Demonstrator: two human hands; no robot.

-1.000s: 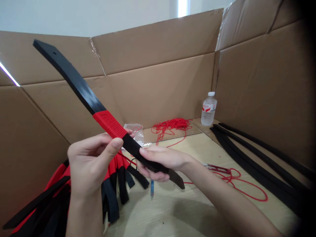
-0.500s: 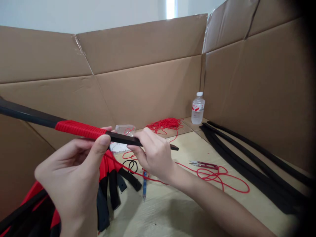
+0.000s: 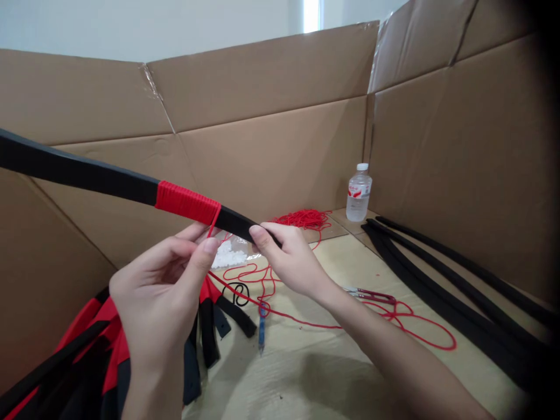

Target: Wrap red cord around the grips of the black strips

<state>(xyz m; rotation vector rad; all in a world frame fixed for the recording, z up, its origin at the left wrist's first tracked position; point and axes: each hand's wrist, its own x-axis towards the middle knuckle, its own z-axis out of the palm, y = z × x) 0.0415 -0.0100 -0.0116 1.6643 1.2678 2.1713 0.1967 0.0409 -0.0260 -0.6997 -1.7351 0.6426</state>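
Observation:
A long, slightly curved black bar (image 3: 87, 177) slants across the view from the upper left. Tight turns of red cord (image 3: 188, 199) cover one stretch near its right end. My right hand (image 3: 291, 256) grips the bare tip, thumb on the near face. Just below the wrapped stretch, my left hand (image 3: 168, 280) is closed in a pinch on the cord, pulled down taut from the last turn. From that hand the cord runs on to the right, passing behind my right forearm. The tip itself is partly hidden by my right fingers.
Several red-wrapped black bars (image 3: 210, 338) lie at lower left. On the table are a blue pen (image 3: 261, 329), thread snips (image 3: 376, 296), a black cord loop (image 3: 236, 293) and a bag of white pieces (image 3: 230, 255). Behind stand a red cord heap (image 3: 304, 219), a bottle (image 3: 359, 195) and cardboard walls (image 3: 271, 151). Black bars (image 3: 437, 291) lie right.
The bar has turned to show its broad face and shifted right. My left hand has left the wrapped stretch and now pinches the cord below it. My right thumb has moved onto the near face.

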